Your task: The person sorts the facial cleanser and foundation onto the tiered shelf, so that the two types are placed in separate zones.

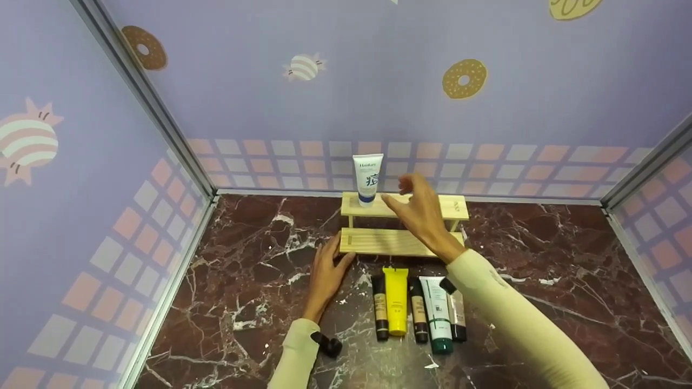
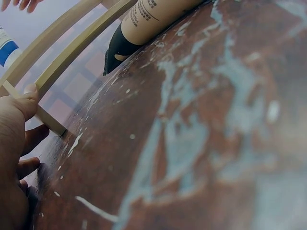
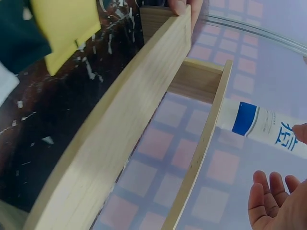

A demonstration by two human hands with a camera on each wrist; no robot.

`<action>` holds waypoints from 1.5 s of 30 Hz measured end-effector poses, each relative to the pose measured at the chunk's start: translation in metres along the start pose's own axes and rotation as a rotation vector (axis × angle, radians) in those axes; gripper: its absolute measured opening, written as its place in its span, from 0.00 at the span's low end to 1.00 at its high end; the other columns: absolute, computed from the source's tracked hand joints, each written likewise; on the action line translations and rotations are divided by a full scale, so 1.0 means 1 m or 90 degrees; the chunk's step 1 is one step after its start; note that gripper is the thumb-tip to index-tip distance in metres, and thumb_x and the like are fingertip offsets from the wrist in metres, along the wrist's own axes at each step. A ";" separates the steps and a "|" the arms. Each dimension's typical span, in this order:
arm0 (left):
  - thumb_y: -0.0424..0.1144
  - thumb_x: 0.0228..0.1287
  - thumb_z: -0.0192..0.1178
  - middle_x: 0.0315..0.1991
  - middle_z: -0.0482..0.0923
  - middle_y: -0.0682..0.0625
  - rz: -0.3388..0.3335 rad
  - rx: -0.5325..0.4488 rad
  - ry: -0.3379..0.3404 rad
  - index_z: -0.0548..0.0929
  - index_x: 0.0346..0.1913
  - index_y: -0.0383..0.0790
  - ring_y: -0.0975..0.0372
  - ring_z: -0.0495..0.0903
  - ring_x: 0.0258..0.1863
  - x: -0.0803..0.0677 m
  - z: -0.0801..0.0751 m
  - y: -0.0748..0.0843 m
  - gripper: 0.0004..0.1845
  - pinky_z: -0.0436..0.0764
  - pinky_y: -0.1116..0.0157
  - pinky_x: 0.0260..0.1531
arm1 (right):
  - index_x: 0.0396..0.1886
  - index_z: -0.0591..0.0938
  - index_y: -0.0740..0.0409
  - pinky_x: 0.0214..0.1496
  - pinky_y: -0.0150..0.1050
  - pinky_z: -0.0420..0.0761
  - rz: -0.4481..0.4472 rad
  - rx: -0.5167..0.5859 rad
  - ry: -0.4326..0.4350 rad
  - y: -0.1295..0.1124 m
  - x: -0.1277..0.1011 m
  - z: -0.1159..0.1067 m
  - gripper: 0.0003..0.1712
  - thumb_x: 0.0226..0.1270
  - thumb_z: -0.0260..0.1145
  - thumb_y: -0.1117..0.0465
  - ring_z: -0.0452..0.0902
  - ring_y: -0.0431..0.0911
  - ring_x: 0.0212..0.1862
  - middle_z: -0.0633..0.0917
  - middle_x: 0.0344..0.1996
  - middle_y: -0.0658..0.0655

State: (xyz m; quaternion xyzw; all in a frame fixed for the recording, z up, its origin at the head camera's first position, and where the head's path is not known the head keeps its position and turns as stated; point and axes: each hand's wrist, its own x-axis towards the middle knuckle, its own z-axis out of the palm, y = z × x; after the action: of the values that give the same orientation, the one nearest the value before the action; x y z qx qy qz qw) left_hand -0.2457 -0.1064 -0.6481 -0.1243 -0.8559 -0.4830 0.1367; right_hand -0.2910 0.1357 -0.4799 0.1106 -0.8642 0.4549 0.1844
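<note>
A two-tier wooden rack [image 1: 403,241] stands at the back of the marble table [image 1: 540,281]. On the left of its top tier a white and blue tube [image 1: 367,178] stands upright. My right hand [image 1: 401,193] hovers over the top tier just right of that tube, fingers spread and holding nothing. The right wrist view shows its fingertips [image 3: 273,191] below the tube [image 3: 268,127], apart from it. My left hand [image 1: 335,255] lies on the table with its thumb against the left end of the lower tier. That thumb [image 2: 29,93] touches the rack's corner [image 2: 50,122].
Several tubes lie side by side in front of the rack, among them a yellow tube [image 1: 396,300] and a white tube with a green cap [image 1: 437,313]. Purple patterned walls [image 1: 378,81] close in the table at the back and on both sides.
</note>
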 end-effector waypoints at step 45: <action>0.44 0.79 0.68 0.77 0.71 0.27 0.004 -0.009 0.008 0.69 0.82 0.27 0.37 0.71 0.78 0.001 0.001 0.000 0.38 0.49 0.38 0.87 | 0.59 0.87 0.69 0.47 0.54 0.93 0.028 -0.067 0.012 0.070 -0.119 -0.076 0.26 0.64 0.84 0.64 0.87 0.59 0.44 0.90 0.48 0.67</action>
State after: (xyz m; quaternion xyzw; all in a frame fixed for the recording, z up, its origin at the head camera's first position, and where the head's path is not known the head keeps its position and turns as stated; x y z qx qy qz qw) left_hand -0.2464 -0.1052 -0.6487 -0.1250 -0.8513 -0.4893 0.1425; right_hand -0.1915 0.2404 -0.5425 0.0774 -0.8875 0.4136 0.1878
